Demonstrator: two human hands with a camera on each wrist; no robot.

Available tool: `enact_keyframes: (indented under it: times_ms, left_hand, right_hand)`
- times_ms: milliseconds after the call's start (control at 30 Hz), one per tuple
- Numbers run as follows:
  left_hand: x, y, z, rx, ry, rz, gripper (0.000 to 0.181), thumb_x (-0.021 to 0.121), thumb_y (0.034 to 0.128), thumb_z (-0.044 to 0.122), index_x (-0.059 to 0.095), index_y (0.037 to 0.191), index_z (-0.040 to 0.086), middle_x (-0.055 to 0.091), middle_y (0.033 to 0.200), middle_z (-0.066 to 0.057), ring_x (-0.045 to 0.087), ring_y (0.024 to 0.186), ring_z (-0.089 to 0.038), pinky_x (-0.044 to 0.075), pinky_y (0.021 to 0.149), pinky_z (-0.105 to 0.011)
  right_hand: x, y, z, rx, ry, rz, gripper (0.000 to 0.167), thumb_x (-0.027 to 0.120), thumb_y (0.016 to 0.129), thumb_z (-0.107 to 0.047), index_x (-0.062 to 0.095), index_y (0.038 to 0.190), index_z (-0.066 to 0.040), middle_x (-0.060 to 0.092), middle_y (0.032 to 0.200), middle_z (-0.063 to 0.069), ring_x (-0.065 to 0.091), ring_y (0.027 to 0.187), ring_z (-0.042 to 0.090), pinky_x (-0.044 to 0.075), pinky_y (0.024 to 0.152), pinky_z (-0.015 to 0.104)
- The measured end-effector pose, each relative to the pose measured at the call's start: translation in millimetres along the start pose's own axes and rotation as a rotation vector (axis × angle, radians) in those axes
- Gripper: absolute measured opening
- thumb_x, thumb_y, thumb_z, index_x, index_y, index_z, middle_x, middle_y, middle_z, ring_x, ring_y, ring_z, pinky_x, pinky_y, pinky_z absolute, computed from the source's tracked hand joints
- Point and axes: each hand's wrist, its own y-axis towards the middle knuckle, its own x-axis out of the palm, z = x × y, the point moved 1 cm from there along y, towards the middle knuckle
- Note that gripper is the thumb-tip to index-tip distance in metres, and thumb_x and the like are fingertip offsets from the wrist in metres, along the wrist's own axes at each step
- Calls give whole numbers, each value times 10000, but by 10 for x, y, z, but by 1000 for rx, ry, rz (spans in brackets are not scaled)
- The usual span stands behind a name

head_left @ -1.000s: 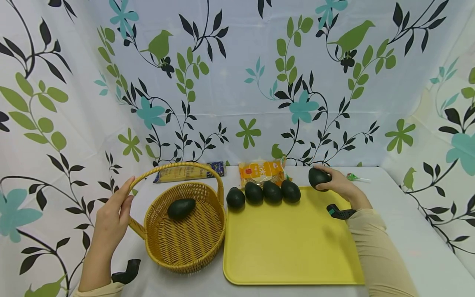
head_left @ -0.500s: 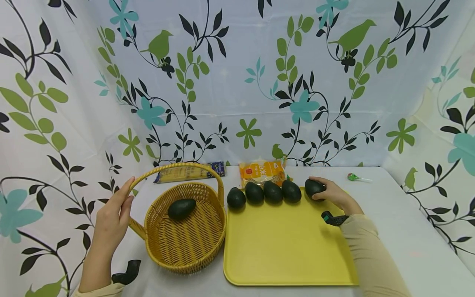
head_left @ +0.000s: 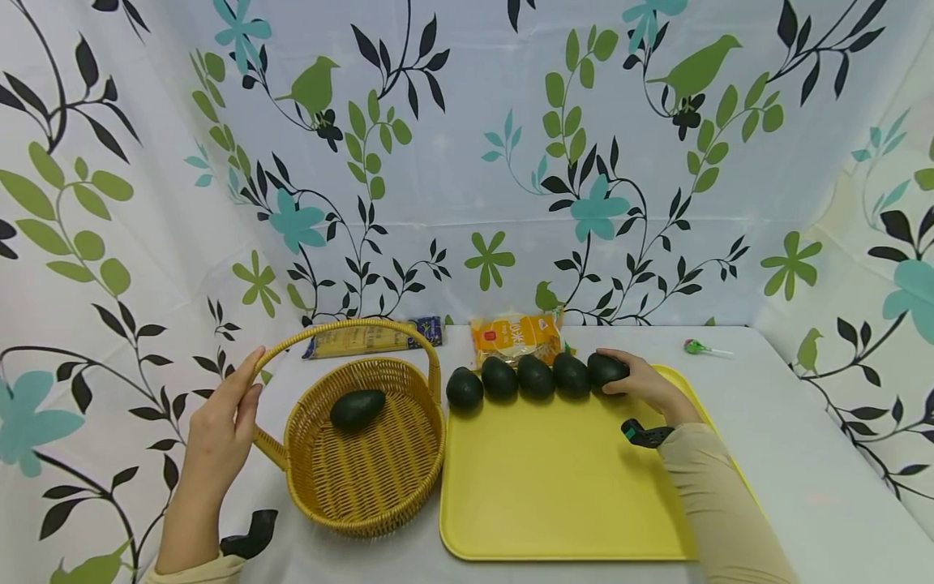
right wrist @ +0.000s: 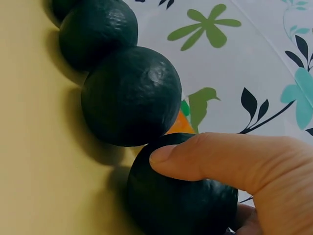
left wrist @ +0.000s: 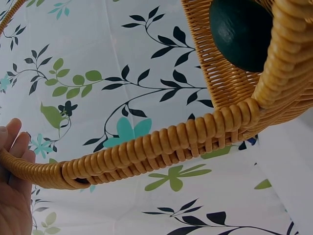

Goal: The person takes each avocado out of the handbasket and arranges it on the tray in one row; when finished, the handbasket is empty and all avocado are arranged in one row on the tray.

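Note:
My left hand [head_left: 222, 426] holds the arched handle [left wrist: 161, 147] of a round wicker basket [head_left: 306, 487]. One dark green avocado [head_left: 357, 410] lies inside, also partly visible in the left wrist view. With the thumb and fingers, my right hand [head_left: 645, 388] grips another avocado [right wrist: 181, 200] at the far edge of a yellow tray [head_left: 569, 487]. This avocado is at the right end of a row of several others, against or very close to its neighbour avocado [right wrist: 131, 96]. In the right wrist view the thumb lies over its top; the other fingers are mostly hidden.
Behind the basket lies a long yellow and blue packet [head_left: 365, 339]. An orange food packet [head_left: 516, 337] stands behind the avocado row. A green lollipop [head_left: 696, 347] lies at the back right of the white table [head_left: 803, 454]. A patterned curtain hangs behind.
My right hand has brought its avocado left and slightly down, to the end of the row. The left hand and the basket have stayed in place.

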Motion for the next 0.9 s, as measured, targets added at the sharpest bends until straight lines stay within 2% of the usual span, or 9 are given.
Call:
enact_keyframes:
  times_ms: [167,333,433,500,667,767,900]
  left_hand:
    - [-1,-3,0,-3,-2,3,554,574,874,-77,514,1368,168,630,1193,-214,544,917,-222,239,873,92]
    - [-4,-1,2,-2,4,-2,560,569,877,-79,505,1375,170,631,1181,-226,560,898,-301,232,871,92]
    - [-7,-3,3,6,7,1,562,573,872,-84,507,1372,164,634,1172,-225,563,880,-304,250,862,83]
    - [-8,-5,1,11,11,5,563,580,867,-85,511,1369,160,639,1167,-219,570,869,-244,267,848,72]
    - [-9,-6,-9,17,0,12,573,593,851,-96,521,1360,157,642,1170,-207,489,914,69,293,829,54]
    - [-9,-4,-10,17,-7,13,582,593,845,-107,522,1360,156,640,1176,-207,426,942,155,295,828,53]
    - [-12,0,-7,17,-5,10,583,591,846,-108,520,1361,154,641,1171,-211,400,927,177,308,813,42]
  right_hand:
    - [17,8,-5,7,3,2,796,677,814,-88,258,1491,-99,214,1507,282,306,1294,478,321,1043,610]
    - [18,0,-6,0,1,6,818,680,818,-100,227,1500,-97,201,1508,290,305,1296,492,332,1032,615]
    - [18,1,4,1,4,8,824,685,820,-112,221,1501,-99,203,1508,290,306,1297,495,335,1031,616]
    - [18,3,7,3,3,9,828,686,823,-123,215,1502,-97,202,1507,292,308,1297,495,336,1031,616]
    - [20,-4,-10,13,4,16,826,679,837,-155,200,1507,-102,192,1509,296,313,1297,489,331,1041,611]
    - [10,-14,-34,15,1,25,811,671,848,-178,203,1506,-99,186,1512,297,289,1316,493,310,1059,621]
    - [-28,-41,-81,21,-16,43,792,664,861,-190,211,1503,-90,170,1529,286,176,1384,495,238,1094,652]
